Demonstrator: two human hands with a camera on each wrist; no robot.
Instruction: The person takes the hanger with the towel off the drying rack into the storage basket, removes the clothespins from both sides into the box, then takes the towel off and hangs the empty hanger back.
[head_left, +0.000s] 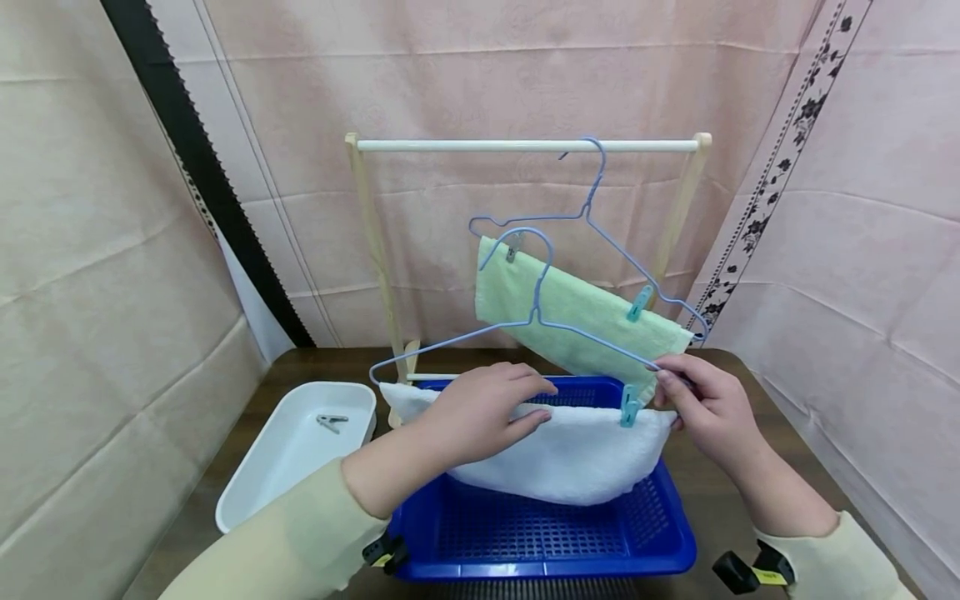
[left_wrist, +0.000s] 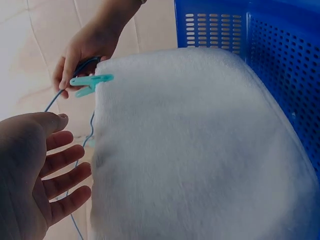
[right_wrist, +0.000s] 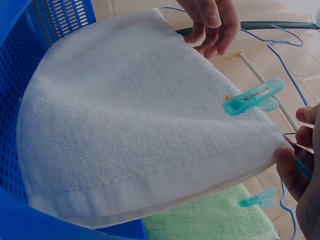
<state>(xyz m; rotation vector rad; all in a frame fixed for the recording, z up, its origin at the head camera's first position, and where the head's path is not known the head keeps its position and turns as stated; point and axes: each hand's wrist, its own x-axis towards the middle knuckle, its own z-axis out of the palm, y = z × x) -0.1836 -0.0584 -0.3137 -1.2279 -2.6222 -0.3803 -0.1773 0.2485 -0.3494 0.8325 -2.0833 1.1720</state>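
Observation:
My right hand (head_left: pixel 705 408) pinches the right end of a blue wire clothes hanger (head_left: pixel 600 336) in the head view. From this hanger's lower bar hangs a folded white towel (head_left: pixel 562 462), held near its right corner by a teal clothespin (head_left: pixel 630 407). The towel corner lies against the right fingertips in the right wrist view. My left hand (head_left: pixel 487 414) is over the towel's upper left part, its fingers loosely extended and holding nothing. The left wrist view shows that hand (left_wrist: pixel 55 175) beside the towel's edge, fingers spread.
Behind, a light green towel (head_left: pixel 555 308) hangs clipped on another blue hanger (head_left: pixel 622 250) from a rack's white rail (head_left: pixel 465 146). Under the white towel stands a blue perforated basket (head_left: pixel 540 567). A white tray (head_left: pixel 277 450) at the left holds a metallic clothespin (head_left: pixel 332 422).

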